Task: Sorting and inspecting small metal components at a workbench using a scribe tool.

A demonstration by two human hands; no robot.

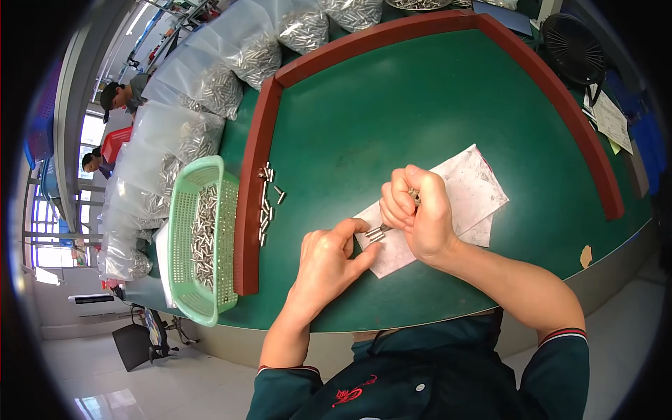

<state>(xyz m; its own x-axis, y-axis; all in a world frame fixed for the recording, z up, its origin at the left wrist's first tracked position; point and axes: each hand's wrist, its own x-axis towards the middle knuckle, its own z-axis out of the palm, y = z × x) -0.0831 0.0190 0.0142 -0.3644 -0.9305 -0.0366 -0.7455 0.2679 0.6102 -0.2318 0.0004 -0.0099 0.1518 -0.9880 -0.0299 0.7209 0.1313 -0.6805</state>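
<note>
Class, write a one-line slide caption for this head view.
Both hands, left hand and right hand, handle small metal pins over white paper.

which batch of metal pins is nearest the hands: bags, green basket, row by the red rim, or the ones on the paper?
The pins on the white paper. They lie between the left hand and right hand, at the fingertips. The row by the red rim, green basket and bags lie farther left.

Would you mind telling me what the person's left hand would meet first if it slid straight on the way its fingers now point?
The left hand points up and right, toward the small metal pins on the white paper sheet. It would likely meet those pins first, then the right hand just beyond, though depth is hard to judge.
</note>
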